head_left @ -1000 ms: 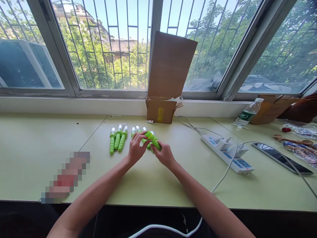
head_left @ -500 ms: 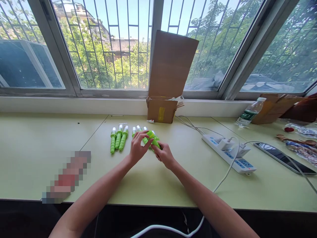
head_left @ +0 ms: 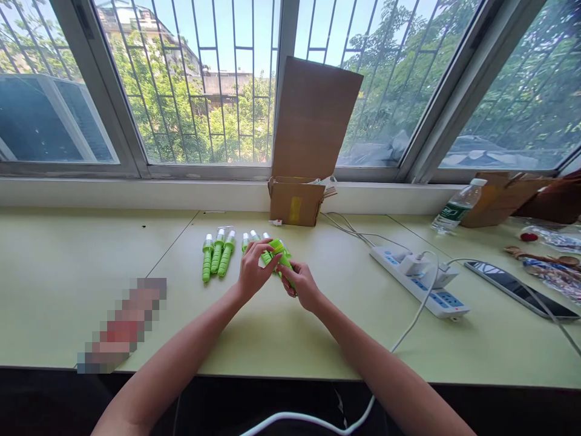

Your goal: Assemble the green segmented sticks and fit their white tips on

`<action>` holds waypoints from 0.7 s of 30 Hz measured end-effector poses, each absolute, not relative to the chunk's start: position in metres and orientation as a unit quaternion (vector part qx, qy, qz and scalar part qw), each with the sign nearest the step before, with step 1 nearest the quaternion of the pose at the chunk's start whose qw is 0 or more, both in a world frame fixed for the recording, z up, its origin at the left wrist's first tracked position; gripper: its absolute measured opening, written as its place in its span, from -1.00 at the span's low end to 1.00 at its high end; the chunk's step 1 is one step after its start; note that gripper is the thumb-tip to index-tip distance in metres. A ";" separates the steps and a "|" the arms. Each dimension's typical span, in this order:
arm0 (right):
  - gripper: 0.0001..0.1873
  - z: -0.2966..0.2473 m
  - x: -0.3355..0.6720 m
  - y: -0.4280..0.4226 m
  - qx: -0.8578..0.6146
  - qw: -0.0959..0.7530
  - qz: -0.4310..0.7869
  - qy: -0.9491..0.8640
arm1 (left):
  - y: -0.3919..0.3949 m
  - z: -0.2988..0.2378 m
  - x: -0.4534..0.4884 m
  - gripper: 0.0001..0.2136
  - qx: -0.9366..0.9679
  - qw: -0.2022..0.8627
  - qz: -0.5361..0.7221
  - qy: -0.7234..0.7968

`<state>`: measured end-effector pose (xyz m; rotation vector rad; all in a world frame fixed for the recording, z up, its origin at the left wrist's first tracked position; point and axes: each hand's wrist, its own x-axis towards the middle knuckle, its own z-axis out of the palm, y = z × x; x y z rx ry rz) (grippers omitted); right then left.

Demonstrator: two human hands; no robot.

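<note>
Barred window (head_left: 204, 91) fills the 12 o'c side, clear glass in grey metal frames, trees (head_left: 175, 112) outside. Table (head_left: 68, 254) below: flat, smooth, pale yellow-green, thin seams. Cardboard box (head_left: 281, 203) at 12 o'c of the hands, matt brown, lid up by the window, yellow tape on front. Power strip (head_left: 417, 284) at 3 o'c: long white plastic bar w/ blue socket faces, plugs in, white cable curving off. Phone (head_left: 508, 286), glossy dark slab, further out at 3. Pixelated patch (head_left: 122, 327) at 8, can't tell what. Bottle (head_left: 456, 212) at 2: clear plastic, green label, white cap.

L hand (head_left: 255, 267): thumb + fingertips pinched on upper end of a green stick (head_left: 285, 261), tube-shaped, shiny plastic look, tilted, btw the hands. R hand (head_left: 302, 286): fingers curled round its lower end. Other sticks (head_left: 218, 249), ridged, tapered, white-topped: 3 at 9 o'c, more at 11, partly hidden behind L hand.
</note>
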<state>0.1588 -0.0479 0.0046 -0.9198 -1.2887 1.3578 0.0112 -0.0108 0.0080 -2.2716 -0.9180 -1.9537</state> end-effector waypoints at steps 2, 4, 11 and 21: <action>-0.66 0.005 0.159 -0.048 -0.376 0.503 0.572 -0.527 | -0.011 0.008 0.011 -0.87 -0.725 0.004 -0.623 -0.295; -0.66 0.006 0.159 -0.048 -0.373 0.501 0.583 -0.520 | -0.011 0.008 0.011 -0.87 -0.725 0.004 -0.622 -0.295; -0.65 0.005 0.159 -0.048 -0.361 0.497 0.608 -0.503 | -0.010 0.008 0.012 -0.86 -0.725 0.002 -0.620 -0.300; -0.69 0.010 0.161 -0.050 -0.334 0.482 0.648 -0.485 | -0.012 0.010 0.013 -0.86 -0.723 -0.005 -0.625 -0.296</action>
